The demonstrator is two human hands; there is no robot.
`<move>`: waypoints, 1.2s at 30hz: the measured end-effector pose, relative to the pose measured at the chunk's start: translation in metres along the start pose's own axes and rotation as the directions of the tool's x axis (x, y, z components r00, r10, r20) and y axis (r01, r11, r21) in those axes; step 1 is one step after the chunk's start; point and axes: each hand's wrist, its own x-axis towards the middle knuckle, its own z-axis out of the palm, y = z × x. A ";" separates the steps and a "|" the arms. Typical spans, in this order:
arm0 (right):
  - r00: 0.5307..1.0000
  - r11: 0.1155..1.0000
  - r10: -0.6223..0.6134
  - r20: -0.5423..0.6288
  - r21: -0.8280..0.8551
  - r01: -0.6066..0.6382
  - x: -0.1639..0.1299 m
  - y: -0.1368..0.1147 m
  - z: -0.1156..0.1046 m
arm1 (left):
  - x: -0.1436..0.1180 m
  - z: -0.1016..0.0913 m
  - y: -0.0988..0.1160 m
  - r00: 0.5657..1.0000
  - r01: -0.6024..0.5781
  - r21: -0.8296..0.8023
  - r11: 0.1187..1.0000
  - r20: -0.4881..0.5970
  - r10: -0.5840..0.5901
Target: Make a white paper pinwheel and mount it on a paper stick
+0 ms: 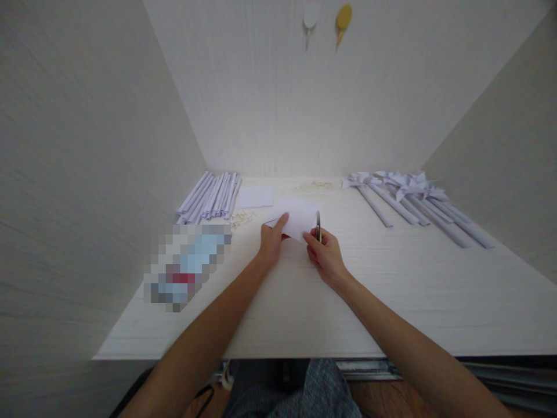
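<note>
Head view looks down on a pale wooden table [391,302] set in a light-walled alcove, with both bare forearms reaching in from below. Left hand [272,242] pinches the near left edge of a folded white paper [298,222], thumb on top and pointing up and away, the other fingers tucked underneath out of sight. Right hand [326,255] is curled closed around the handles of a pair of scissors [318,226], whose blades stand upright just beside the paper's right edge; whether the blades touch the sheet cannot be told. The paper sits at mid-table, raised slightly off the surface between the two hands.

Behind the left hand lies a bundle of rolled white paper sticks [211,197], laid side by side, and next to it a small flat white sheet [256,197]. A scatter of small pale pins [241,219] lies just in front of the sticks, and another scatter [314,186] farther back. On the right side a row of finished paper pinwheels [407,194] lies with their stems pointing toward the near right. A blurred-out object [187,264] rests on the table's left part. High on the back wall hang a white hook [310,17] and a yellow hook [343,18]
</note>
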 end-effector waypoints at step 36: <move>0.996 0.974 -0.080 0.040 -0.210 0.087 0.006 0.004 -0.007 | -0.006 0.002 -0.002 0.998 -0.001 0.165 0.986 0.066 -0.010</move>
